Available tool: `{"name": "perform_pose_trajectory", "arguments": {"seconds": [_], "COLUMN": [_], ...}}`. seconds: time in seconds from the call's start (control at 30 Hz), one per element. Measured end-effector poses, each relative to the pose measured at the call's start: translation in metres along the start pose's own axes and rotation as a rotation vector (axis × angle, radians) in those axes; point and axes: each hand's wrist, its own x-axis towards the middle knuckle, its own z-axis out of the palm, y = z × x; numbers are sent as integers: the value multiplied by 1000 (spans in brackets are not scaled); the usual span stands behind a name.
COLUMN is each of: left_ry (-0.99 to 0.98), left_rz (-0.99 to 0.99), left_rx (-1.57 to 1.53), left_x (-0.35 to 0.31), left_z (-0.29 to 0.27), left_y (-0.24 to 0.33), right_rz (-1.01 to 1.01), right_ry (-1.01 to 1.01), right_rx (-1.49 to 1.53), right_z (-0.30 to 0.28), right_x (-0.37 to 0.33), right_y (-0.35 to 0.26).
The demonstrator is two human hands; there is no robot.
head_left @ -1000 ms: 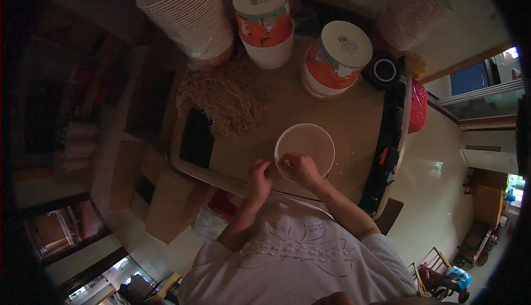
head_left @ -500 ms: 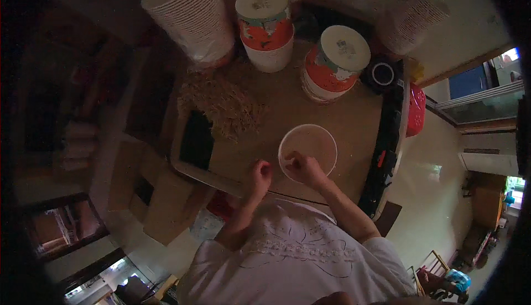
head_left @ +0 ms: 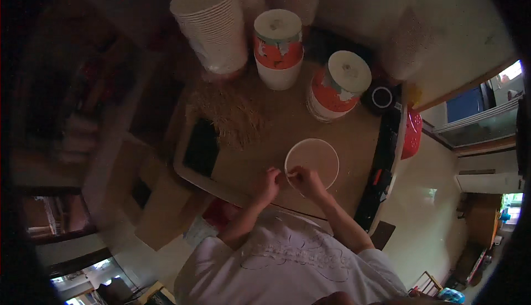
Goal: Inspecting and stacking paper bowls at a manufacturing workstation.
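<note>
A round white paper tub (head_left: 321, 153) stands with its mouth up on the brown tabletop before me. My right hand (head_left: 307, 182) is over its near left rim, fingers pinched together; a pale bit shows at the fingertips, too small to name. Just left of the tub, my left hand (head_left: 269, 182) is closed with its fingers curled. What it holds, if anything, is hidden. Beyond the left hand lies a loose heap of thin tan strands (head_left: 235, 119), like straw.
At the back stand two orange-and-white tubs, one at middle (head_left: 278, 56) and one at right (head_left: 334, 92). A tall stack of white tubs (head_left: 213, 34) is at back left. A dark round-topped device (head_left: 381, 98) sits at back right. Cardboard boxes (head_left: 166, 211) are left of the table.
The view has shifted, so the table sits lower in the picture. My left hand has come closer to the right hand and the tub. The right hand stays at the tub's near rim.
</note>
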Motion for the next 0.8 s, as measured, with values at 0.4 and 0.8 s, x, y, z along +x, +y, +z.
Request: {"name": "perform_pose_trajectory", "arguments": {"seconds": [0.4, 0.8], "left_ry": [-206, -535], "left_rz": [-438, -473], "left_rx": [-852, -805], "left_x": [6, 8], "left_z": [57, 38], "left_y": [12, 29], "right_rz": [-80, -100], "right_ry": [211, 360], "right_rx": [360, 426], "right_z": [-4, 16], "right_x": [-66, -69], "right_y": [-25, 48]}}
